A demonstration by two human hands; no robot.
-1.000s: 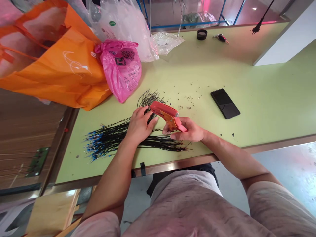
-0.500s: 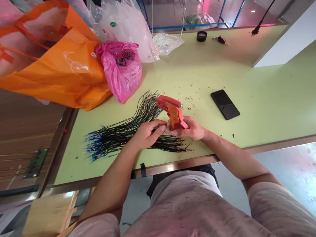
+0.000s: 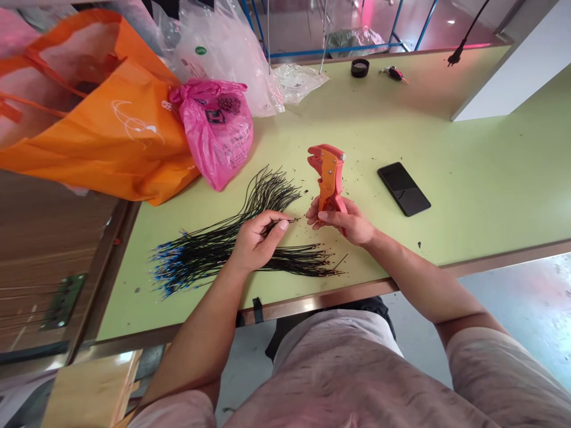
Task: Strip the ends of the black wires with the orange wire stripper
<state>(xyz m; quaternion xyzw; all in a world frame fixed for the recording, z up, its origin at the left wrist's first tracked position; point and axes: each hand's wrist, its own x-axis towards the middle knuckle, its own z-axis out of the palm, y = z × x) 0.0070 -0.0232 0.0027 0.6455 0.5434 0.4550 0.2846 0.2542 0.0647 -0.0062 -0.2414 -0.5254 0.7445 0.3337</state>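
My right hand (image 3: pixel 350 221) is wrapped round the handle of a red and orange wire stripper (image 3: pixel 329 178), which stands upright with its jaws pointing left. Thumb and fingers of my left hand (image 3: pixel 256 241) pinch the end of a black wire (image 3: pixel 292 220), whose tip sticks out toward the tool without touching it. Under and beside my left hand lies a bundle of black wires (image 3: pixel 214 244) with blue ends at the left. Its other ends fan out in two groups, one toward the back and one toward the right.
A black phone (image 3: pixel 404 189) lies at the right. Behind are a pink bag (image 3: pixel 220 131), an orange bag (image 3: pixel 120 125), clear plastic, a black ring (image 3: pixel 359 68) and keys (image 3: pixel 394 73). Small scraps dot the green table (image 3: pixel 473 178).
The wire stripper has tilted upright and moved right and back with my right hand. My left hand has moved left, so the hands are now apart, with the pinched wire tip visible.
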